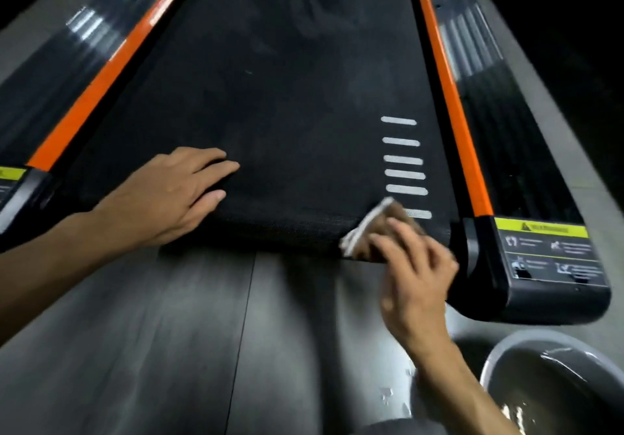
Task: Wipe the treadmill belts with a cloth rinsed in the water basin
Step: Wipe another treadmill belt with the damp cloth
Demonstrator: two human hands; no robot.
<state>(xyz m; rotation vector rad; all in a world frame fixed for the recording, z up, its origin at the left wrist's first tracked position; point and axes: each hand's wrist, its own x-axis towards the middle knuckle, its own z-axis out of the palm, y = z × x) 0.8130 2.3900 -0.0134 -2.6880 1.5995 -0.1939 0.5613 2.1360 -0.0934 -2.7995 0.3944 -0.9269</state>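
Observation:
A black treadmill belt [270, 96] runs away from me between orange side strips. My left hand [175, 191] lies flat on the belt's near left part, fingers straight. My right hand [415, 265] presses a brown cloth with a white edge [368, 228] onto the belt's near right corner, beside a column of white stripes [403, 161]; the hand and cloth are motion-blurred. A grey basin [506, 357] holding murky water stands on the floor at the lower right.
The treadmill's right end cap [547, 265] carries a yellow and black warning label; the left end cap [20, 191] has one too. Grey plank floor [169, 333] spreads before the belt, with water drops [388, 394] near the basin.

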